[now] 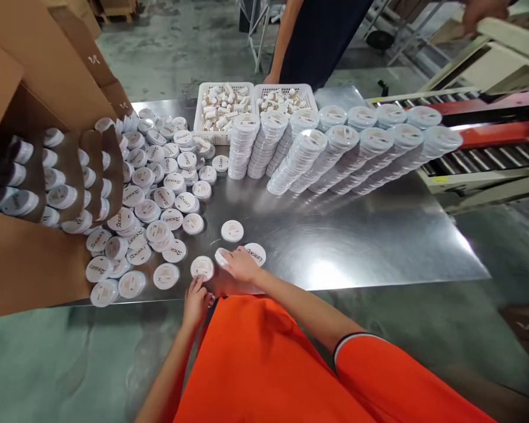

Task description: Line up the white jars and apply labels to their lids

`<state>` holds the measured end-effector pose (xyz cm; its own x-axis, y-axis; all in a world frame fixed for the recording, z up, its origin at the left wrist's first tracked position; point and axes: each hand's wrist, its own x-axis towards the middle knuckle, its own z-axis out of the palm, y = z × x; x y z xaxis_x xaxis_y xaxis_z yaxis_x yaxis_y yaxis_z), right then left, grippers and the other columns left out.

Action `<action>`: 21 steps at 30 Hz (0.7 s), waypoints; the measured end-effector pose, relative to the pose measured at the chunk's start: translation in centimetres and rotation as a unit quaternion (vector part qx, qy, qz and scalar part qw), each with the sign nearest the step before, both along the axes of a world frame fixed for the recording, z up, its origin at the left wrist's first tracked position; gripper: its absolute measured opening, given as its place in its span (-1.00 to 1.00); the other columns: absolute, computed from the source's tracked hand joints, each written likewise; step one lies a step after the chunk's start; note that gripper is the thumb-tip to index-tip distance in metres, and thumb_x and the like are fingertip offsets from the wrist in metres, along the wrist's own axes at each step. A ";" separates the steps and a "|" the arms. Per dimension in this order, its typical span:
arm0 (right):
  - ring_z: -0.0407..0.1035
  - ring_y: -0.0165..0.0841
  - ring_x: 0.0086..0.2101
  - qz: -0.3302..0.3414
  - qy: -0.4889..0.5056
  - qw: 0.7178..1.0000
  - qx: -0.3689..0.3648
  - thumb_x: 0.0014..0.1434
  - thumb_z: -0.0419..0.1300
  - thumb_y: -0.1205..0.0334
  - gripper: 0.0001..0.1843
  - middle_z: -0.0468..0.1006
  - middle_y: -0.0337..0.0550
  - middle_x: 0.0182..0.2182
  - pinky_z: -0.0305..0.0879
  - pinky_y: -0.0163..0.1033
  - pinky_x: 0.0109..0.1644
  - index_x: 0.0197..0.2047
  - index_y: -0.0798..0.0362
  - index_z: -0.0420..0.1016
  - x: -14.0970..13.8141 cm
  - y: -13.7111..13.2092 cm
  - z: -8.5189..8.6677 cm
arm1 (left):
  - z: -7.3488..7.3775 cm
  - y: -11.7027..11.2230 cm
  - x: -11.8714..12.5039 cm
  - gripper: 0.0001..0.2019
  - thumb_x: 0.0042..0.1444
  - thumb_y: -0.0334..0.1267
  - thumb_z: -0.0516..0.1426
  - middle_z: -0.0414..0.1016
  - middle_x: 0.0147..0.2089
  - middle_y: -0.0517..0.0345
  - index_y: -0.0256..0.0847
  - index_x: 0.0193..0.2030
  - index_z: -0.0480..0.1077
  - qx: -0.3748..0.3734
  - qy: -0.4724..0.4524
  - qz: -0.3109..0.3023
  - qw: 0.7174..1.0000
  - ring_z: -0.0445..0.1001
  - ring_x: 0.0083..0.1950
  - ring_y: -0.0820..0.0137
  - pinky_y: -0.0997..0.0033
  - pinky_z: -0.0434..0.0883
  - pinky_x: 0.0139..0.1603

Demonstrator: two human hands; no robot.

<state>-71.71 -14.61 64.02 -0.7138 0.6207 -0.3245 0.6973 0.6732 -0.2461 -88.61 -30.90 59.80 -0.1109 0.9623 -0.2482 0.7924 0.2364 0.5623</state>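
My left hand [196, 303] rests its fingertips on the near rim of a round white jar [202, 267], with the thumb apart and the jar flat on the metal table [379, 235]. Pinched in my right hand [241, 265] is another round white jar [221, 256], partly covered by the fingers. Just behind that hand lies a jar with "beauty" on its label [256, 254], partly hidden by it. A further jar [232, 230] lies flat a little farther back.
Loose jars [158, 176] spread in a heap on the left, beside an open cardboard box [35, 264] with dividers. Tall jar stacks [300, 158] stand at the back. Two white baskets [203, 134] hold small bottles. A roller conveyor [467, 170] and a person [321, 41] are beyond the table.
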 end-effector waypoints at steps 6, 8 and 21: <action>0.48 -0.32 -0.16 -0.066 -0.019 0.994 -0.084 0.41 -0.08 0.29 -0.65 0.57 -0.05 -0.08 0.32 -0.30 -0.12 0.14 0.06 0.40 -0.1 1.8 0.3 | 0.1 0.3 0.3 -0.76 0.21 -0.35 0.06 0.28 0.40 -0.01 -0.19 -0.49 0.40 -0.011 0.025 -0.011 1.000 0.13 0.46 -0.02 -0.25 0.20 0.39; 0.47 -0.29 -0.14 -0.082 -0.026 0.993 -0.076 0.39 -0.05 0.30 -0.65 0.52 0.00 0.00 0.34 -0.27 -0.11 0.16 0.07 0.40 -0.6 1.4 -0.1 | 0.2 0.3 0.3 -0.76 0.20 -0.36 0.06 0.25 0.41 -0.03 -0.19 -0.49 0.39 -0.025 0.021 -0.019 0.999 0.13 0.46 -0.04 -0.27 0.21 0.37; 0.45 -0.04 -0.09 -0.045 -0.080 0.996 0.016 0.18 0.28 0.09 -0.32 0.44 0.26 0.10 0.37 -0.07 -0.06 0.31 0.11 0.27 -1.2 -1.7 -0.6 | 0.8 -0.3 0.3 -0.76 0.19 -0.34 0.07 0.24 0.42 -0.05 -0.20 -0.51 0.37 -0.031 0.026 -0.022 0.999 0.12 0.46 -0.08 -0.15 0.33 0.29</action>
